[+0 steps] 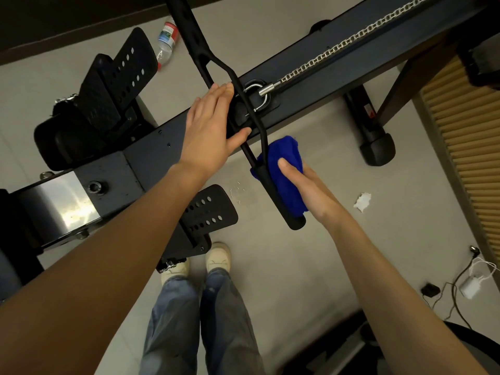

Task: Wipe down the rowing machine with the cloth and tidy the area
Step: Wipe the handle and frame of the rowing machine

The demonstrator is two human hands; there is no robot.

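Handle-wiping step: the right hand (305, 185) gripped the blue cloth (286, 158) round the pull handle (200, 50), while the left hand (213, 128), flat with straight fingers, rested against its fork; next, probably, the cloth must slide toward that left hand.

Blue cloth (287, 158) wrapped round black rower handle (272, 191).

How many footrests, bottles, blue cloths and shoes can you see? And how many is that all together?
Footrests: 2
Bottle: 1
Blue cloth: 1
Shoes: 2
Total: 6
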